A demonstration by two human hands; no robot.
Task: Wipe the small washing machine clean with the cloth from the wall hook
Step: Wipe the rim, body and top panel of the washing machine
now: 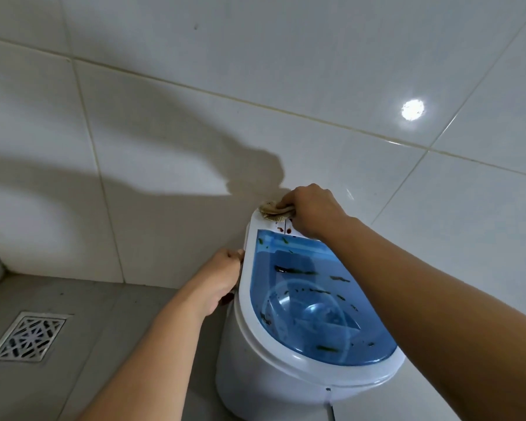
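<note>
Bright overhead light glares off the wall tiles point(412, 109), arm shadows fall leftward, and edges bow.

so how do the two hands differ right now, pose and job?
The right hand reaches to the far back edge of the small white washing machine, pressing a bunched tan cloth onto its top. The left hand holds no cloth and grips the machine's left rim, lower and nearer the camera. The right one sits on top; the left clasps from the side. Both touch the machine and are bare.
</note>
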